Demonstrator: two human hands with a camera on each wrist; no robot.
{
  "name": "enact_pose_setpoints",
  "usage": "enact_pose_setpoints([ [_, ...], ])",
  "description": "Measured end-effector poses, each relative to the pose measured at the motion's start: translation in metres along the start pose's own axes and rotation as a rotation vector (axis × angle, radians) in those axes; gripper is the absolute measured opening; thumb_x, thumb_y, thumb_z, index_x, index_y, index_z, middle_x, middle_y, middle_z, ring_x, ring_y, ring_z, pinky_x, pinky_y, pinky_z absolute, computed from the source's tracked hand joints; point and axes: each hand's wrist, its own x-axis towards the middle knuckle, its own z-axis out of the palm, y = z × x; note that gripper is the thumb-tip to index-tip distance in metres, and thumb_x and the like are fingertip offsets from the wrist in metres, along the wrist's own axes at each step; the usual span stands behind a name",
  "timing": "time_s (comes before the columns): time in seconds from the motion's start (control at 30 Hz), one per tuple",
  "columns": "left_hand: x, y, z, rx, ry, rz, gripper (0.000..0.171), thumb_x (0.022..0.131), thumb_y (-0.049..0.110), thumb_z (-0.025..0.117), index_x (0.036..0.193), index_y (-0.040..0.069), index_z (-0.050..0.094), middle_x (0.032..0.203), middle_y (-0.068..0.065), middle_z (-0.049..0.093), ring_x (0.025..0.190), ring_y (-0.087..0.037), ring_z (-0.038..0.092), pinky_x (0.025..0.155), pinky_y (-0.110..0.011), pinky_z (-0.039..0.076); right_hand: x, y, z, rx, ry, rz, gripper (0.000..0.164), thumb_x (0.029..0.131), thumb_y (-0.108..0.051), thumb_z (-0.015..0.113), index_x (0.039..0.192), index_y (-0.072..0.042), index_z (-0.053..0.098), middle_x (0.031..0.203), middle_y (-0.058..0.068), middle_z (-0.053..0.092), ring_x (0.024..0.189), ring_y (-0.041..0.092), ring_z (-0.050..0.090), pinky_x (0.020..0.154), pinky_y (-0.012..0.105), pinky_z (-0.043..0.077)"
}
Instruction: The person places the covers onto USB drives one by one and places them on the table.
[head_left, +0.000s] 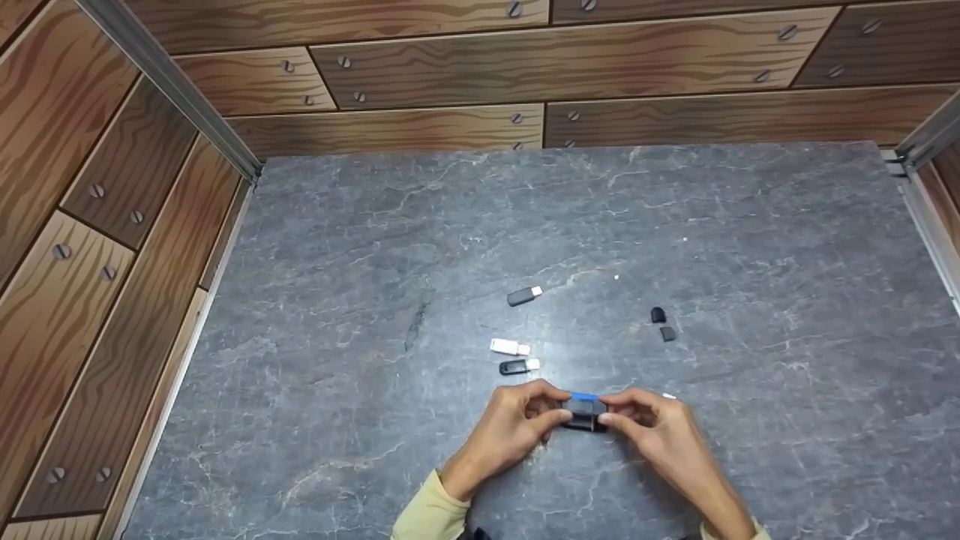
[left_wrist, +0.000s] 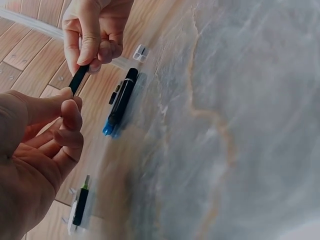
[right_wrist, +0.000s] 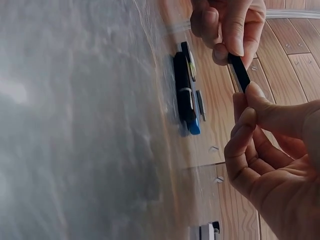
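Between both hands, a small flat dark USB stick (head_left: 579, 407) is held by its two ends, its connector not showing. My left hand (head_left: 514, 424) pinches the left end with thumb and fingertips. The right hand (head_left: 660, 427) pinches the opposite end the same way. In the left wrist view the stick (left_wrist: 79, 79) appears edge-on as a thin black strip, above the table. Right under it lies a black object with a blue end (right_wrist: 184, 92) and a pale band, partly covered in the head view; its kind is unclear.
Left of centre lie a dark grey USB stick (head_left: 521, 296), a white USB stick (head_left: 507, 346) and a black USB stick (head_left: 515, 367), metal plugs bare. Two small black caps (head_left: 658, 315) lie to the right. A small white piece (head_left: 669, 396) is partly behind the right hand. Wood-patterned panels (head_left: 450, 67) border the table.
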Motion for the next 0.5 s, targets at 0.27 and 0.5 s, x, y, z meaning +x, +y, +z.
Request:
enact_pose_setpoints([
  [0.27, 0.017, 0.005, 0.001, 0.315, 0.036, 0.097, 0.020, 0.097, 0.018, 0.076, 0.115, 0.009, 0.076, 0.090, -0.004, 0.078, 0.070, 0.005, 0.056, 0.066, -0.010, 0.048, 0.013, 0.003, -0.002, -0.057, 0.051, -0.013, 0.016, 0.088, -0.007, 0.083, 0.103, -0.010, 0.081, 0.089, 0.005, 0.080, 0.074, 0.001, 0.069, 0.070, 0.017, 0.056],
  [0.5, 0.023, 0.007, 0.007, 0.679, 0.122, 0.152, 0.017, 0.100, 0.029, 0.073, 0.115, 0.021, 0.075, 0.102, 0.007, 0.072, 0.075, -0.003, 0.061, 0.064, -0.017, 0.049, 0.022, 0.000, -0.002, -0.184, 0.066, -0.066, 0.015, 0.090, -0.006, 0.082, 0.105, -0.007, 0.080, 0.090, 0.007, 0.079, 0.075, 0.006, 0.069, 0.072, 0.020, 0.058],
])
